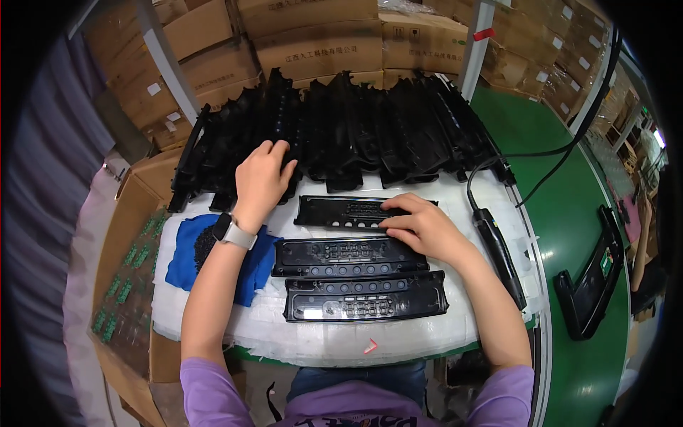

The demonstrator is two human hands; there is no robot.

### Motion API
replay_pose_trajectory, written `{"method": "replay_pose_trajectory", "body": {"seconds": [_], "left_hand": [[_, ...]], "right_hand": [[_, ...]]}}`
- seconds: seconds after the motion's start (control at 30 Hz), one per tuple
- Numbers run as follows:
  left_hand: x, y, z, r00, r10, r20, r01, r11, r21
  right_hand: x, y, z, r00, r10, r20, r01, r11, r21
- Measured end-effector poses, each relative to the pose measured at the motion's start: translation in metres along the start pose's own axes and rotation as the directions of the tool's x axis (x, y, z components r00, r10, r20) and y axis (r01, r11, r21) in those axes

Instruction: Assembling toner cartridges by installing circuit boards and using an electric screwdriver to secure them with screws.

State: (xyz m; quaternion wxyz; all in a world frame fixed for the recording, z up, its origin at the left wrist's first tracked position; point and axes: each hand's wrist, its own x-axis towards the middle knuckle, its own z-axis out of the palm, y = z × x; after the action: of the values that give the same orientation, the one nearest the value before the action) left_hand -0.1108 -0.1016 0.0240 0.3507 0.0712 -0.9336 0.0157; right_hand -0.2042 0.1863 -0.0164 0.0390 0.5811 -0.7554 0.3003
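My left hand (263,178) reaches out at the near edge of a heap of long black plastic panels (348,135); its thumb stands apart from its fingers and nothing shows in it. My right hand (427,229) grips the right end of a black panel (327,211) with button holes, its fingers and thumb lying over that end. Nearer to me, two similar panels lie side by side, an upper panel (299,257) and a lower panel (320,307). Both show rows of round and square cut-outs.
Left of the panels, small black pieces (205,245) rest on a blue cloth (181,260). A black corded electric screwdriver (498,249) lies at the right. An open carton (128,213) holds green circuit boards. On the green surface (562,285) sits another black housing (590,299). Cartons (313,50) stand behind.
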Motion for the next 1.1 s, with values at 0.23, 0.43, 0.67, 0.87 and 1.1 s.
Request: {"method": "replay_pose_trajectory", "body": {"seconds": [0.23,0.43,0.67,0.87,1.1], "left_hand": [[-0.009,0.003,-0.003,0.994,-0.064,-0.09,0.057,0.996,-0.072],[-0.02,-0.003,-0.014,0.986,0.102,-0.133,-0.131,0.963,-0.234],[-0.028,-0.001,-0.01,0.944,-0.109,-0.31,-0.047,0.889,-0.456],[-0.009,-0.02,-0.01,0.737,-0.675,0.026,0.226,0.209,-0.951],[-0.039,0.035,-0.044,0.823,0.399,-0.405,-0.563,0.663,-0.493]], "right_hand": [[-0.005,-0.001,0.0,0.999,-0.05,0.02,0.049,0.996,0.069],[-0.007,-0.005,0.003,0.999,-0.04,-0.015,0.041,0.997,0.069],[-0.005,-0.012,0.002,1.0,0.003,-0.01,-0.002,1.0,0.028],[-0.003,-0.018,0.003,0.999,0.04,-0.007,-0.04,0.999,0.032],[0.014,-0.067,-0.004,0.907,-0.08,-0.413,0.104,0.994,0.035]]}}
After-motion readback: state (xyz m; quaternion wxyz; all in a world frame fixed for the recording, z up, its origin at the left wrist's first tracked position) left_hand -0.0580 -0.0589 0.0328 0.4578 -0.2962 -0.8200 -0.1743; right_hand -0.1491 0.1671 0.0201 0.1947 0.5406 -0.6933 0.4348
